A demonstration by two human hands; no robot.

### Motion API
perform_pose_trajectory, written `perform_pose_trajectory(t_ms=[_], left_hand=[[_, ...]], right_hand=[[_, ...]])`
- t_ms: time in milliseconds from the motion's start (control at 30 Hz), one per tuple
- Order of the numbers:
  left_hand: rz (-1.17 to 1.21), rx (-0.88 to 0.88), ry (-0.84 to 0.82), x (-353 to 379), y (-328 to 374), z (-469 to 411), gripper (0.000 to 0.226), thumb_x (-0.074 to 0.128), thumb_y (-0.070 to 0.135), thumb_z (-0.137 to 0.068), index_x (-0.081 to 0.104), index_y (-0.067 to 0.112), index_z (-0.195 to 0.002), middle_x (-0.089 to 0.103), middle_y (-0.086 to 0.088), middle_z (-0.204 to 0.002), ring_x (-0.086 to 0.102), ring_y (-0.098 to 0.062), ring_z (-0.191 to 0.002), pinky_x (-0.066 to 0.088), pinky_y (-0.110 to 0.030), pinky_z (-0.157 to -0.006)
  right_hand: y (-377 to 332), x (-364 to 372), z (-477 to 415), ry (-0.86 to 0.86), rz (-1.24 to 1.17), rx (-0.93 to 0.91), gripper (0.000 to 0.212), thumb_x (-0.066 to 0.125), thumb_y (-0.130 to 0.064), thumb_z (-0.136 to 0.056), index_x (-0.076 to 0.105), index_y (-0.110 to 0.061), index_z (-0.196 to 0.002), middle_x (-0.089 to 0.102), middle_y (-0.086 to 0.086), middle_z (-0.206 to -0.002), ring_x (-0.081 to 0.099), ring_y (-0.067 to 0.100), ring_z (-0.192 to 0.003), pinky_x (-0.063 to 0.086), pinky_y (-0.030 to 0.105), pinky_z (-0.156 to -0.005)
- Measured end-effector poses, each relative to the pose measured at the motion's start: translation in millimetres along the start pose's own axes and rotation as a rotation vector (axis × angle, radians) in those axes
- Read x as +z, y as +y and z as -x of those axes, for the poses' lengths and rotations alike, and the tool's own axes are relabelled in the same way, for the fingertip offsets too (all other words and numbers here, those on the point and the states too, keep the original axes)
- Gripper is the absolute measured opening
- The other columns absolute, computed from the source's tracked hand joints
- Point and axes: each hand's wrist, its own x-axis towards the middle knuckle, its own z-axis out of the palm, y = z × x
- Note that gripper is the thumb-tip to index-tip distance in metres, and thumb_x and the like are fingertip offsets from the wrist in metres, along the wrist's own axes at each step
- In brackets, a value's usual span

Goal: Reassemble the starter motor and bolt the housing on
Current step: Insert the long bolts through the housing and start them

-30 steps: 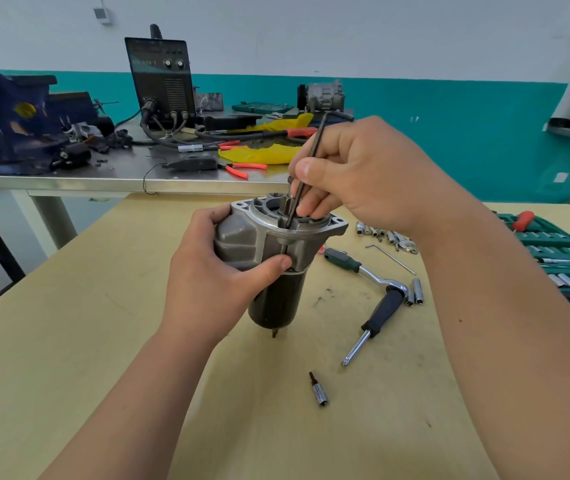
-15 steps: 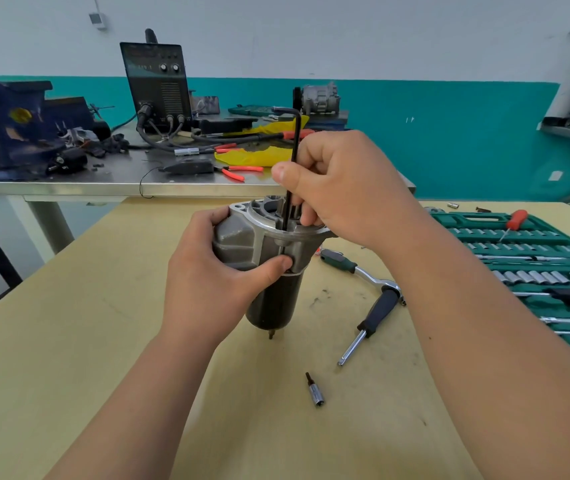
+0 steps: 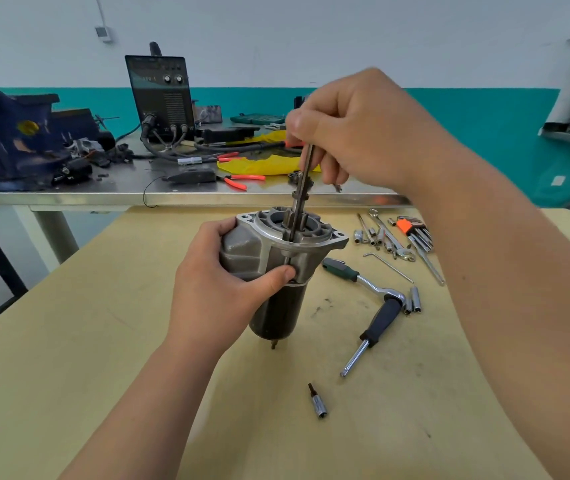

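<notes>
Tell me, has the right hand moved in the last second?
Yes. The right hand has risen clear above the top of the starter motor housing, still pinching the thin rod.

The starter motor [image 3: 307, 261] I grip has a dull grey housing [image 3: 245, 252] above a black body [image 3: 276, 313]. My table [image 3: 103, 341] is pale yellow. The wall [image 3: 311, 36] is white over teal; the hex key holder [image 3: 405, 226] is orange.
</notes>
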Motion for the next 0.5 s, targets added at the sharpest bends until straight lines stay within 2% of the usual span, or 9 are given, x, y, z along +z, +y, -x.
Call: perform_pose_trajectory(t_ms=[67, 133, 233, 300, 367, 433, 500], left_hand=[[-0.005, 0.0, 0.002, 0.3, 0.1, 0.3, 0.062, 0.08, 0.058, -0.048, 0.043, 0.061, -0.097, 0.057, 0.037, -0.101, 0.059, 0.014, -0.091, 0.042, 0.002, -0.063], [-0.008, -0.008, 0.008, 1.1, 1.0, 0.9, 0.062, 0.079, 0.059, -0.047, 0.042, 0.062, -0.097, 0.057, 0.036, -0.101, 0.059, 0.013, -0.091, 0.043, 0.001, -0.063], [-0.012, 0.003, 0.015, 0.3, 2.3, 1.6, 0.061, 0.078, 0.058, -0.049, 0.04, 0.064, -0.096, 0.055, 0.04, -0.098, 0.058, 0.014, -0.089, 0.045, -0.002, -0.06], [-0.011, 0.004, 0.02, -2.1, 1.7, 2.4, 0.06, 0.078, 0.057, -0.049, 0.04, 0.065, -0.096, 0.056, 0.04, -0.098, 0.06, 0.012, -0.085, 0.048, -0.006, -0.057], [-0.012, -0.002, 0.02, -4.8, 0.5, 3.0, 0.06, 0.078, 0.057, -0.05, 0.041, 0.063, -0.097, 0.057, 0.038, -0.099, 0.063, 0.008, -0.081, 0.051, -0.012, -0.053], [-0.009, -0.009, 0.016, -5.8, -0.2, 3.7, 0.061, 0.079, 0.056, -0.051, 0.041, 0.061, -0.098, 0.058, 0.035, -0.1, 0.064, 0.005, -0.08, 0.053, -0.017, -0.052], [0.003, -0.017, 0.015, -5.3, -0.6, 3.7, 0.06, 0.08, 0.055, -0.051, 0.042, 0.06, -0.098, 0.059, 0.032, -0.099, 0.065, 0.002, -0.074, 0.052, -0.017, -0.05]], right_hand=[[-4.2, -0.4, -5.0, -0.01, 0.063, 0.027, 0.026, 0.054, -0.026, -0.094, 0.071, -0.011, -0.081, 0.067, -0.008, -0.058, 0.062, 0.009, -0.046, 0.055, 0.027, -0.052], [-5.7, 3.7, -8.8, 0.048, 0.175, 0.046, 0.025, 0.049, -0.018, -0.092, 0.072, -0.008, -0.088, 0.066, -0.006, -0.06, 0.061, 0.008, -0.047, 0.053, 0.025, -0.051], [-4.5, 9.4, -8.8, 0.088, 0.155, 0.108, 0.028, 0.044, -0.014, -0.091, 0.071, -0.012, -0.094, 0.068, 0.005, -0.067, 0.063, 0.013, -0.047, 0.053, 0.025, -0.045], [-2.4, 9.8, -7.3, 0.032, -0.072, 0.192, 0.02, 0.048, -0.017, -0.094, 0.068, -0.016, -0.092, 0.067, 0.005, -0.06, 0.061, 0.014, -0.045, 0.052, 0.026, -0.042], [1.1, 5.8, -6.3, -0.101, -0.414, 0.263, 0.013, 0.053, -0.019, -0.096, 0.064, -0.013, -0.093, 0.067, 0.004, -0.063, 0.06, 0.013, -0.048, 0.049, 0.023, -0.045], [7.8, 1.4, -5.4, -0.245, -0.687, 0.255, 0.012, 0.054, -0.019, -0.097, 0.062, -0.01, -0.098, 0.068, 0.003, -0.07, 0.062, 0.012, -0.055, 0.051, 0.02, -0.05], [12.6, 1.2, -2.6, -0.286, -0.816, 0.227, 0.011, 0.054, -0.017, -0.095, 0.06, -0.009, -0.1, 0.069, 0.004, -0.075, 0.065, 0.013, -0.06, 0.054, 0.019, -0.053]])
